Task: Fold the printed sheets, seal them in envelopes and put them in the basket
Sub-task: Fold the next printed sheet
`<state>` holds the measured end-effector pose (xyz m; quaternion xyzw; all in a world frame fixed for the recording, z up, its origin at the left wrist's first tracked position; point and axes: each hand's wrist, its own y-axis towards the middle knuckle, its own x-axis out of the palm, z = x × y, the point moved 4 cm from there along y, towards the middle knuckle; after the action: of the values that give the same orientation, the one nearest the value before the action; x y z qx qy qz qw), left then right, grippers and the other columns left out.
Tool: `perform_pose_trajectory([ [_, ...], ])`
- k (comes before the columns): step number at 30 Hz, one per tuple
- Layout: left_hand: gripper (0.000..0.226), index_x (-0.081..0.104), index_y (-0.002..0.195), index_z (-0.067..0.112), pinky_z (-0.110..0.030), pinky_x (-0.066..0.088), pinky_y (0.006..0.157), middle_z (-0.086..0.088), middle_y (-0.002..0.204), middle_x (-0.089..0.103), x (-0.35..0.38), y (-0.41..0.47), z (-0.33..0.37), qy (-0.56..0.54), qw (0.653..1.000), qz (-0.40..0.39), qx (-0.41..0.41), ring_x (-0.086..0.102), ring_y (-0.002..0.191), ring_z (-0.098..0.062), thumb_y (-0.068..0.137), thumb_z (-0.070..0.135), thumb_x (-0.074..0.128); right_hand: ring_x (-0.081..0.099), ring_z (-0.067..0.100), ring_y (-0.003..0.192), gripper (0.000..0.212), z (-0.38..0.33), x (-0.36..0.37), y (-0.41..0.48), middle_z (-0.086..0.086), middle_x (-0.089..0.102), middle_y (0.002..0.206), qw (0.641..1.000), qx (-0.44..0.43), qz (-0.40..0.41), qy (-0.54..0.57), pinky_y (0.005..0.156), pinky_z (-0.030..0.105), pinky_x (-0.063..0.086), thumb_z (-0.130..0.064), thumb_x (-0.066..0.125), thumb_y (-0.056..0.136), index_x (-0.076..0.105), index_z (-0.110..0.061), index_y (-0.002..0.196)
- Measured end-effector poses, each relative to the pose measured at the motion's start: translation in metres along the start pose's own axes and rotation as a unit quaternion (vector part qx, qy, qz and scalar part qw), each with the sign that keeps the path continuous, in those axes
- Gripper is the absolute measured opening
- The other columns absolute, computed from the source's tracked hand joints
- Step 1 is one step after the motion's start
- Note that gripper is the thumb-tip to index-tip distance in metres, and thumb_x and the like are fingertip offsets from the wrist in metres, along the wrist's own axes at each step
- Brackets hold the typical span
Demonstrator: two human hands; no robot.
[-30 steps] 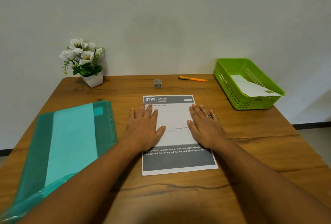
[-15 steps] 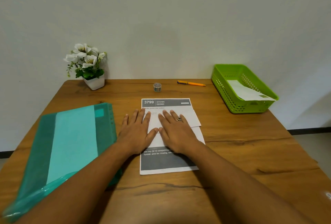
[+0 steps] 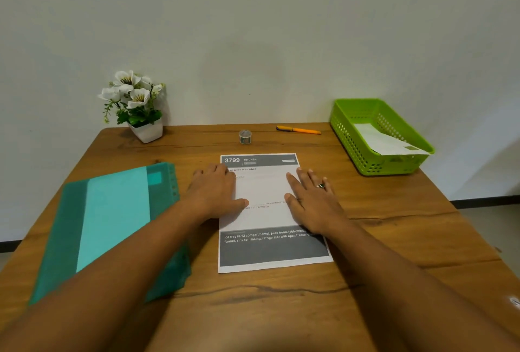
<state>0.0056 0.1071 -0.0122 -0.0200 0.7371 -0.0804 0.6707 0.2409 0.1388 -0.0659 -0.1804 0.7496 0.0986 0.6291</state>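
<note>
The white printed paper sheet [image 3: 264,211] lay flat on the wooden tabletop [image 3: 394,225] under both hands, left [image 3: 215,192] and right [image 3: 312,199], spread palm-down and gripping nothing. Thin, light and limp, it would probably slide easily; lifting its near edge seemed best.

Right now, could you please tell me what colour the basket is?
Bright green; the basket shows best in the head view.

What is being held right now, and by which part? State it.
Nothing is gripped. The left hand and right hand lie flat, pressing the printed sheet near its side edges.
</note>
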Motion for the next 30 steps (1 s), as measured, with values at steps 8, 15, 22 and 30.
perform_pose_trajectory([
  [8,0.079,0.054,0.134,0.03,-0.05,0.035,0.104,0.003,0.138,0.057,-0.015,0.028,-0.005,-0.074,0.993,-0.087,-0.025,0.046,0.128,-0.024,0.071,0.074,0.075,-0.012,0.024,0.16,0.063,0.001,0.001,0.0,0.001,-0.006,0.174,1.0,0.002,-0.01,0.002,0.126,0.052,-0.006,-0.054,0.015,0.108,0.004,-0.03,0.166],
  [15,0.048,0.055,0.108,0.031,-0.044,0.048,0.099,0.004,0.122,0.061,-0.005,0.023,-0.014,-0.275,0.957,-0.024,-0.092,0.053,0.111,-0.02,0.075,0.043,0.088,-0.011,0.023,0.16,0.066,0.001,0.0,0.002,0.0,-0.005,0.174,0.999,0.004,-0.015,0.029,0.126,0.052,-0.007,-0.054,0.021,0.108,0.005,-0.026,0.166],
  [22,0.019,0.069,0.105,0.025,-0.03,0.062,0.076,0.002,0.102,0.073,-0.017,-0.02,-0.014,-0.582,0.795,0.149,-0.088,0.071,0.095,-0.018,0.09,0.015,0.076,0.021,0.028,0.156,0.064,-0.011,-0.042,-0.001,0.004,0.033,0.166,0.976,0.028,0.048,0.212,0.126,0.053,0.014,-0.055,0.05,0.103,0.037,-0.022,0.157],
  [30,0.01,0.077,0.098,0.025,-0.036,0.055,0.071,0.008,0.09,0.075,-0.098,-0.047,-0.006,-0.512,0.82,0.241,0.084,0.07,0.086,-0.011,0.097,0.031,0.069,0.067,-0.002,0.089,0.007,-0.086,-0.136,-0.014,-0.012,0.075,0.094,0.867,-0.117,0.215,0.434,0.075,0.018,0.049,-0.021,0.072,0.097,0.076,-0.017,0.102],
])
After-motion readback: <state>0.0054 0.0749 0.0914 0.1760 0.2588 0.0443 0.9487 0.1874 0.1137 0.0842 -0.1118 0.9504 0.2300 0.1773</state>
